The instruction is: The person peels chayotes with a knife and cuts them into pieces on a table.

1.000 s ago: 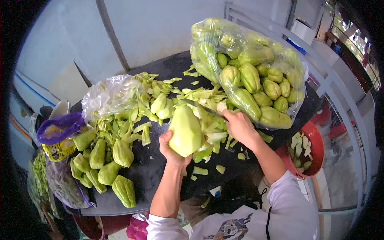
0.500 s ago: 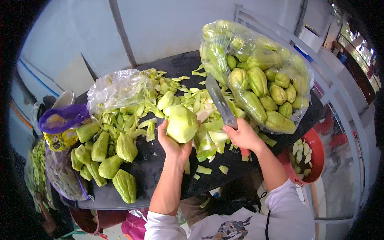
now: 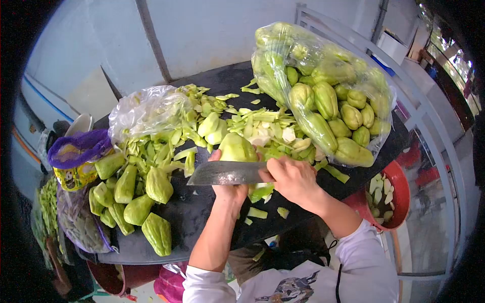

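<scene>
A pale green, peeled chayote (image 3: 236, 148) rests in my left hand (image 3: 230, 191), whose fingers curl round it from below. My right hand (image 3: 293, 179) is closed on the handle of a large knife (image 3: 227, 172). The blade lies level across the near side of the chayote, its tip pointing left, and hides part of my left hand and the fruit. Green peelings (image 3: 260, 121) are heaped just behind. To the left of my left hand lie several unpeeled chayotes (image 3: 159, 185). Two pale peeled chayotes (image 3: 216, 132) sit behind the held one.
A big clear bag of chayotes (image 3: 328, 101) stands at the back right of the black table (image 3: 197, 217). Another clear plastic bag (image 3: 146, 113) lies over peelings at left, near a purple net bag (image 3: 81, 149). A red bucket (image 3: 400, 202) holding pale pieces stands right, beside a metal railing (image 3: 414, 118).
The knife has swung from upright, right of the chayote, to level across its near side. My right hand has moved left and up. My left hand still holds the chayote.
</scene>
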Action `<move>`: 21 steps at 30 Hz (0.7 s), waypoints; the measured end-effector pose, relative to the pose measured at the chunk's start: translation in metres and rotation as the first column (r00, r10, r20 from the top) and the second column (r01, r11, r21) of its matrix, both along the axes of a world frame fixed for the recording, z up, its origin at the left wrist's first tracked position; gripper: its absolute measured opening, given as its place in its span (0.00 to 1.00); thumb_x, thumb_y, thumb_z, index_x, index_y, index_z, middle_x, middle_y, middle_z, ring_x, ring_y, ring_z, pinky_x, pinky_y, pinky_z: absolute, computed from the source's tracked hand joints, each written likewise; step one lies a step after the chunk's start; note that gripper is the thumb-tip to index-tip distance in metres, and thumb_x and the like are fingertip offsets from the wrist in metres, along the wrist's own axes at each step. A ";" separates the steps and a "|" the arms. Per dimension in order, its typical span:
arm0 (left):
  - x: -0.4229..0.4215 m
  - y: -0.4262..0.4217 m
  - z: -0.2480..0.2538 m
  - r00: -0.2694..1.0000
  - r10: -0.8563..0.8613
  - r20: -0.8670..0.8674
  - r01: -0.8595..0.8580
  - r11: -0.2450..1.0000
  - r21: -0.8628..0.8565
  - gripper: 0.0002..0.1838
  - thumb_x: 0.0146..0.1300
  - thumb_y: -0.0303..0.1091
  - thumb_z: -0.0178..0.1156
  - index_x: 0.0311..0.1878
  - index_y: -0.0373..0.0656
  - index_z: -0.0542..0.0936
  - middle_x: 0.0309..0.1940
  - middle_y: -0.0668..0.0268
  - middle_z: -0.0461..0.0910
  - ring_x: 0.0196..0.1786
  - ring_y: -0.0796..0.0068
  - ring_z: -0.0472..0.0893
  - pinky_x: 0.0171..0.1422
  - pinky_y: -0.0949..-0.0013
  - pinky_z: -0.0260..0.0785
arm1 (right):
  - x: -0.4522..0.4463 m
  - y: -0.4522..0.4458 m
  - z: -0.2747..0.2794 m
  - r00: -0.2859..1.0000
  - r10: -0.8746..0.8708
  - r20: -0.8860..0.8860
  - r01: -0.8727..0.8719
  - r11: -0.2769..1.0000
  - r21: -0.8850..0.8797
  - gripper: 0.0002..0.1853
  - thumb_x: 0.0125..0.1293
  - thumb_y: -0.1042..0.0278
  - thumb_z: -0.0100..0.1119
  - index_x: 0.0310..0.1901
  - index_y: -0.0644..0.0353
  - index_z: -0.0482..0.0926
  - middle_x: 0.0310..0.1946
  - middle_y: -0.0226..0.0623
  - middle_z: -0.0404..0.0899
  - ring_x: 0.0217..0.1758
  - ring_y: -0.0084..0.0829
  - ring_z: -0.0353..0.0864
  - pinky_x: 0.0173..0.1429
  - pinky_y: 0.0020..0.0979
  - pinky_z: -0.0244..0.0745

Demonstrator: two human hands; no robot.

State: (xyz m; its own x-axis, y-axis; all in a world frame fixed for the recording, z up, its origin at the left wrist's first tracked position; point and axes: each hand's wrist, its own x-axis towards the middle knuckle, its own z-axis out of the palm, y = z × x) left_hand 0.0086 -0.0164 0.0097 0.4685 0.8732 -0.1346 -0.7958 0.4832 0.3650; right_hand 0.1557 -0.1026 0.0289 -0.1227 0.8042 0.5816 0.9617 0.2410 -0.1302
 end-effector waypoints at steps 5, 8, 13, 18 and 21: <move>0.001 -0.006 0.005 1.000 0.002 0.005 -0.002 1.000 -0.004 0.33 0.65 0.55 0.52 0.64 0.37 0.70 0.57 0.48 0.77 0.57 0.46 0.78 0.66 0.45 0.69 | -0.003 0.005 0.001 0.997 -0.013 0.081 0.007 0.997 0.074 0.15 0.60 0.62 0.68 0.29 0.56 0.69 0.19 0.37 0.74 0.19 0.40 0.79 0.21 0.41 0.74; 0.001 -0.004 0.001 0.999 0.051 -0.007 -0.052 0.997 -0.059 0.32 0.65 0.54 0.52 0.63 0.37 0.71 0.56 0.49 0.78 0.57 0.47 0.78 0.67 0.46 0.69 | 0.005 0.008 -0.006 1.000 -0.001 0.013 0.000 0.998 0.059 0.15 0.60 0.63 0.68 0.29 0.57 0.69 0.20 0.39 0.76 0.21 0.42 0.81 0.21 0.42 0.75; -0.007 -0.001 0.019 0.985 0.152 -0.077 -0.155 0.988 -0.031 0.29 0.66 0.50 0.50 0.59 0.35 0.74 0.53 0.50 0.79 0.55 0.50 0.80 0.66 0.50 0.70 | 0.028 0.007 -0.020 0.998 -0.014 -0.058 0.013 1.000 -0.004 0.13 0.66 0.60 0.62 0.32 0.57 0.69 0.22 0.42 0.78 0.22 0.45 0.82 0.23 0.44 0.78; 0.003 -0.004 0.003 0.984 0.158 -0.080 -0.160 0.987 -0.015 0.27 0.68 0.50 0.47 0.59 0.38 0.74 0.54 0.55 0.79 0.56 0.55 0.80 0.64 0.53 0.72 | 0.015 0.001 -0.008 0.997 -0.060 -0.041 0.057 0.997 -0.060 0.13 0.66 0.61 0.63 0.34 0.57 0.69 0.23 0.43 0.79 0.22 0.49 0.83 0.23 0.46 0.77; 0.008 -0.010 0.001 0.985 0.136 -0.103 -0.145 0.985 -0.091 0.31 0.71 0.55 0.42 0.62 0.38 0.73 0.56 0.54 0.79 0.57 0.48 0.80 0.64 0.49 0.73 | 0.015 0.006 -0.005 0.995 -0.016 -0.095 0.009 0.997 -0.078 0.12 0.66 0.62 0.62 0.34 0.56 0.69 0.23 0.43 0.79 0.23 0.48 0.83 0.25 0.46 0.78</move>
State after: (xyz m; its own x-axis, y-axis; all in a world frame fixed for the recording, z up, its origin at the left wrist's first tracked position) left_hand 0.0163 -0.0264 0.0110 0.3227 0.9099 -0.2608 -0.8220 0.4060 0.3994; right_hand 0.1703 -0.0962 0.0240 -0.0589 0.8484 0.5260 0.9468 0.2145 -0.2399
